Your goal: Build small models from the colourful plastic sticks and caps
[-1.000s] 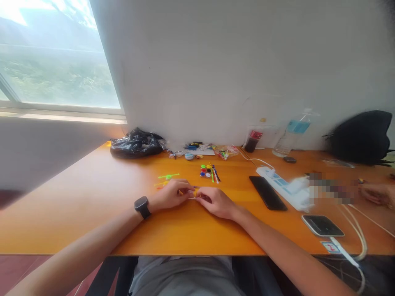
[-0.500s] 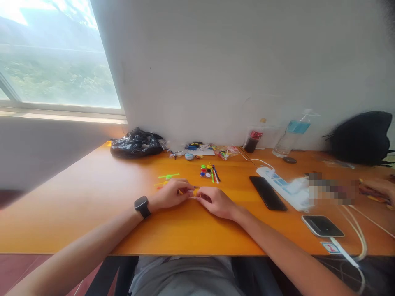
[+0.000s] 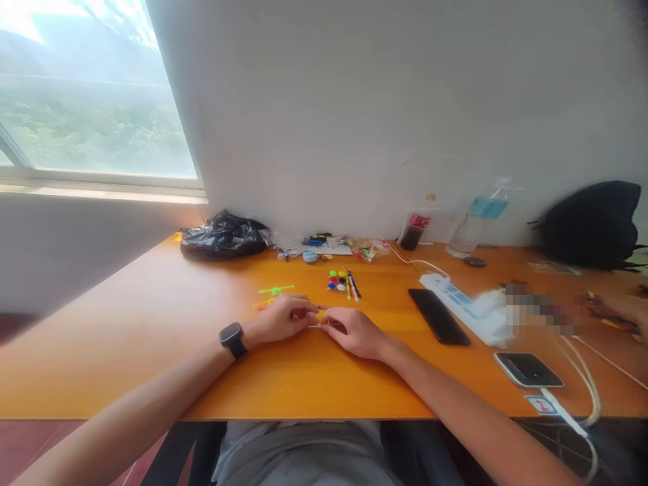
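Note:
My left hand (image 3: 289,316), a dark watch on its wrist, is closed in a pinch just above the wooden table. Opposite it, my right hand (image 3: 357,332) is pinched too, its fingertips nearly meeting the left ones. A small thin white piece (image 3: 314,327) spans the fingertips of both hands; the fingers cover most of it. Behind my left hand lie a bright green plastic piece (image 3: 276,291) with long thin arms and a partly covered orange-yellow piece (image 3: 262,307). Beyond the fingertips are several small round coloured pieces (image 3: 337,281), with thin coloured sticks (image 3: 353,286) beside them.
A black plastic bag (image 3: 223,236), small bagged parts (image 3: 372,251), a cola bottle (image 3: 413,231) and a water bottle (image 3: 470,226) line the wall. To the right are a black phone (image 3: 439,317), a white power strip (image 3: 455,297), a charging device (image 3: 529,370) and another person's hand (image 3: 630,314).
My two hands stay almost in place, still pinching the white piece, with only slight finger movement. The view has shifted very slightly.

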Demonstrator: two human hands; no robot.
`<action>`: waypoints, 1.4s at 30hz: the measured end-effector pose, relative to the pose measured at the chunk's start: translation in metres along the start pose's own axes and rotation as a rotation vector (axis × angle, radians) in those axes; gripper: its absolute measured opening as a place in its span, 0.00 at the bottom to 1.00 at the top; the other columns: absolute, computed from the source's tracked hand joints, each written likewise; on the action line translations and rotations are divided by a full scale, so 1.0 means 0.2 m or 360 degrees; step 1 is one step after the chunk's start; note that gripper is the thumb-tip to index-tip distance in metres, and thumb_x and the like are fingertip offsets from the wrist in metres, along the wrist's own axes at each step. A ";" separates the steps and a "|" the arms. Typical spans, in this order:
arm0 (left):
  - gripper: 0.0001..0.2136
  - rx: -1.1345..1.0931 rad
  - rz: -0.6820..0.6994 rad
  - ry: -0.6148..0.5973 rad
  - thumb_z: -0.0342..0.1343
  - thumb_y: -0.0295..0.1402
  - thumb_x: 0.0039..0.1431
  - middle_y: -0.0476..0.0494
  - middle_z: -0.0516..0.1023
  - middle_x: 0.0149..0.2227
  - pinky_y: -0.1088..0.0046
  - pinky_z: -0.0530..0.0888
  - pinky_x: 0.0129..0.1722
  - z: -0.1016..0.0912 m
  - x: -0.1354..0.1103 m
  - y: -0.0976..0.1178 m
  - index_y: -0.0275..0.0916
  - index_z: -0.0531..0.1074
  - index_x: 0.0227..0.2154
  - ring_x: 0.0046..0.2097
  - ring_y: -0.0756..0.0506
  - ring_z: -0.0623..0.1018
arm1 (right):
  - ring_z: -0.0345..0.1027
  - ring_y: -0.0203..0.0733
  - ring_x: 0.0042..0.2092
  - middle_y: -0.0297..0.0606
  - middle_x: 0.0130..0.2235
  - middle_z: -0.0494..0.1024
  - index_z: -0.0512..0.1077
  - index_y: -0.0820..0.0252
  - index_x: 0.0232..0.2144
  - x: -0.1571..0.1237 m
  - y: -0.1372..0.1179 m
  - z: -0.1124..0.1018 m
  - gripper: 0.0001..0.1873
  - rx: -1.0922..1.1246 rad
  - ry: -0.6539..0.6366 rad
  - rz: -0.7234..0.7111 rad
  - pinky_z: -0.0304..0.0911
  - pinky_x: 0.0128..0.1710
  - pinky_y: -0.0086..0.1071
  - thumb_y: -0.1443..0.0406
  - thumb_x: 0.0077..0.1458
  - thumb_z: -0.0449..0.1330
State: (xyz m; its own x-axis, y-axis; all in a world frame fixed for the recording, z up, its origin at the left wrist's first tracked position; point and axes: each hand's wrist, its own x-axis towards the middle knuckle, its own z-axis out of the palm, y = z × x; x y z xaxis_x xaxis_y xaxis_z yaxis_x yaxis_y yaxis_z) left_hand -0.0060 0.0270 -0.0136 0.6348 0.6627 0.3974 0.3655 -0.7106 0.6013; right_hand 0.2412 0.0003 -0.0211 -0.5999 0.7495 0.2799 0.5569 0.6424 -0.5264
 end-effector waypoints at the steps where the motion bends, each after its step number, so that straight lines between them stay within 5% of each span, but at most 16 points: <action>1: 0.11 0.0007 0.0001 0.0003 0.58 0.39 0.69 0.41 0.82 0.37 0.72 0.75 0.37 0.00 0.00 0.00 0.40 0.83 0.44 0.36 0.47 0.79 | 0.67 0.38 0.31 0.34 0.32 0.77 0.73 0.57 0.35 0.00 0.00 0.00 0.06 -0.0009 -0.0004 0.0000 0.58 0.33 0.30 0.65 0.67 0.59; 24: 0.10 0.0023 0.0019 -0.0030 0.60 0.38 0.67 0.43 0.81 0.36 0.73 0.73 0.34 -0.01 0.00 0.00 0.40 0.82 0.44 0.34 0.48 0.77 | 0.67 0.38 0.31 0.34 0.31 0.77 0.75 0.57 0.38 0.00 0.01 -0.01 0.08 0.0044 0.0065 0.0025 0.59 0.33 0.30 0.62 0.69 0.58; 42: 0.10 -0.0021 0.0064 -0.0020 0.59 0.37 0.68 0.41 0.83 0.39 0.69 0.77 0.42 0.00 0.00 -0.01 0.42 0.83 0.45 0.41 0.44 0.81 | 0.64 0.37 0.30 0.33 0.30 0.74 0.74 0.57 0.37 0.00 -0.02 -0.02 0.10 0.0050 0.0087 0.0041 0.57 0.33 0.29 0.60 0.70 0.56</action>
State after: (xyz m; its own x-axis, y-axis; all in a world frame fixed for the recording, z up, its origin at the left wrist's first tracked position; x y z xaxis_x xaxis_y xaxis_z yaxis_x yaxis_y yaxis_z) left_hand -0.0073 0.0281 -0.0147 0.6573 0.6305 0.4127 0.3307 -0.7335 0.5939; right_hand 0.2410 -0.0008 -0.0165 -0.5529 0.7737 0.3092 0.5528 0.6183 -0.5587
